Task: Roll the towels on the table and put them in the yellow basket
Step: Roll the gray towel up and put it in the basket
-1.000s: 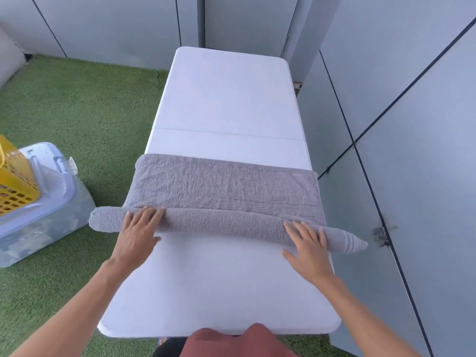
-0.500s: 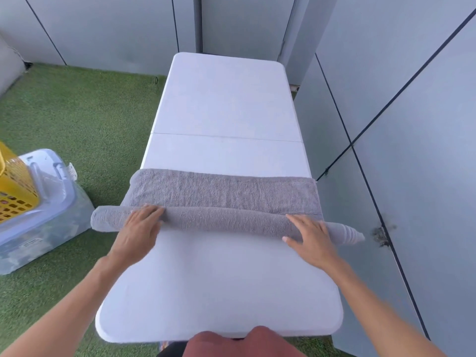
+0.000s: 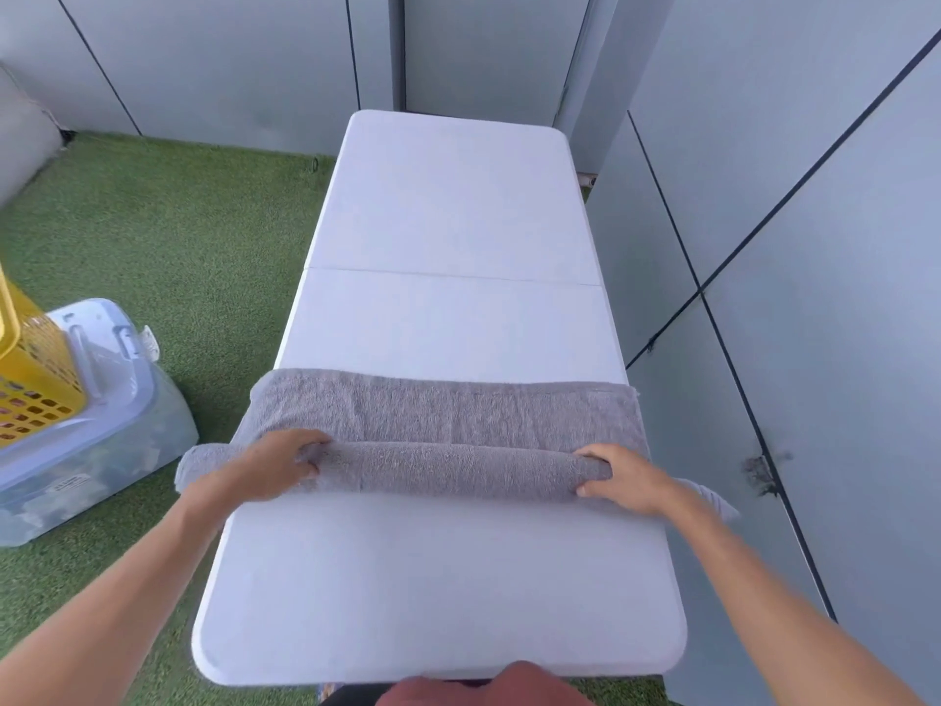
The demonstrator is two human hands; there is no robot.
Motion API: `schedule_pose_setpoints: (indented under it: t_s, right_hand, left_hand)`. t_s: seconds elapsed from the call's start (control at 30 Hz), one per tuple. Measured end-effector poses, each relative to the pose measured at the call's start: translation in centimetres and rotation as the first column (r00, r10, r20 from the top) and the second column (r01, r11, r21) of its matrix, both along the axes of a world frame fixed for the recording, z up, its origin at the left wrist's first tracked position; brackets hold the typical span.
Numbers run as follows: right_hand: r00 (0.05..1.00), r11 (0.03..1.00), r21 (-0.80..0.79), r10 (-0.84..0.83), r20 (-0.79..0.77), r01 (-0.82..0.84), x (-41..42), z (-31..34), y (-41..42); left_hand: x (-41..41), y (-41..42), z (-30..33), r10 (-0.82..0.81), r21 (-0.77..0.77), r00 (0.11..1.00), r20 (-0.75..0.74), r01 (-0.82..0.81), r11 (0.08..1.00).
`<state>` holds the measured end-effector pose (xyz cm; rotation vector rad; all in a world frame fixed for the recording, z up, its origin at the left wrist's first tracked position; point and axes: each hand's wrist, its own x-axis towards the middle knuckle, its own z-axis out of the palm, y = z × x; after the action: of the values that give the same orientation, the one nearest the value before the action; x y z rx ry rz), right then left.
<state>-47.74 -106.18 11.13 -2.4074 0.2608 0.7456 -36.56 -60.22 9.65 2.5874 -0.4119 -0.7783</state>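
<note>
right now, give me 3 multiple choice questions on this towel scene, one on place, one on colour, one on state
1. Where is the yellow basket?
A. on the table
B. on a clear lidded bin on the grass, left of the table
C. against the right wall

2. What colour is the towel?
A. grey
B. blue
C. white

3. How far along is the towel?
A. flat
B. partly rolled
C. fully rolled

Answers:
1 B, it stands atop the clear bin.
2 A, plainly grey.
3 B, left hand and right hand grip a roll, with a flat strip beyond it.
</note>
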Motion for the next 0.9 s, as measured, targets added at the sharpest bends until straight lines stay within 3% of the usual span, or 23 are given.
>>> schedule_pose_setpoints:
  t_s: [0.07, 0.1, 0.17, 0.27, 0.4, 0.5, 0.57, 0.6, 0.63, 0.73, 0.8, 0.9]
  right_hand:
    - [0.959, 0.990, -0.067, -0.101, 0.264, 0.123, -0.4, -0.3, 0.4]
    - [0.933, 0.982, -0.136, -0.079, 0.350, 0.134, -0.7, -0.5, 0.7]
    - [0.947, 0.955, -0.290, 0.043, 0.320, 0.055, -1.6, -1.0, 1.2]
    - [0.967, 0.885, -0.461, 0.173, 0.185, -0.070, -2.1, -1.8, 1.8]
    - [0.947, 0.871, -0.491, 0.170, 0.272, -0.015, -1.3, -1.8, 2.0]
    - [0.985, 0.944, -0.314, 0.144, 0.098, -0.106, -0.3, -0.5, 0.8]
    - [0.992, 0.985, -0.130, 0.106, -0.069, -0.115, 0.1, 0.6, 0.1]
    - [0.994, 0.994, -0.076, 0.077, -0.083, -0.083, 0.2, 0.7, -0.1]
    - [0.999, 0.997, -0.066, 0.032, -0.010, -0.033, 0.0, 0.6, -0.2]
    - [0.947, 0.981, -0.183, -0.008, 0.321, 0.071, -1.1, -0.5, 0.0]
    - [0.955, 0.957, -0.291, 0.072, 0.288, 0.015, -1.8, -0.8, 0.6]
    - [0.961, 0.893, -0.443, 0.183, 0.207, -0.075, -1.9, -1.1, 1.2]
  left_hand:
    - [-1.1, -0.4, -0.2, 0.121, -0.175, 0.962, 0.246, -0.079, 0.981]
    - [-1.9, -0.5, -0.6, 0.132, -0.191, 0.918, 0.375, -0.063, 0.980]
    - [-3.1, -0.5, -2.0, 0.032, -0.064, 0.868, 0.496, 0.000, 0.998]
    - [-3.4, -0.4, -3.3, -0.116, 0.128, 0.877, 0.466, 0.063, 0.990]
    - [-2.4, -1.5, -2.6, -0.076, 0.129, 0.861, 0.502, 0.012, 0.992]
    - [-0.7, -1.4, -0.7, -0.118, 0.206, 0.968, 0.221, 0.072, 0.976]
    - [0.5, -0.5, 0.0, -0.150, 0.214, 0.986, -0.069, 0.161, 0.963]
    - [0.7, 0.0, 0.0, -0.140, 0.172, 0.983, -0.123, 0.160, 0.972]
    - [0.7, 0.5, -0.1, -0.115, 0.107, 0.990, -0.081, 0.123, 0.987]
    - [-0.8, 1.3, -1.0, 0.017, -0.093, 0.958, 0.287, 0.011, 0.996]
    - [-2.0, 1.3, -1.6, -0.089, 0.016, 0.915, 0.393, 0.090, 0.996]
    - [-2.5, 0.9, -2.3, -0.180, 0.150, 0.884, 0.431, 0.126, 0.981]
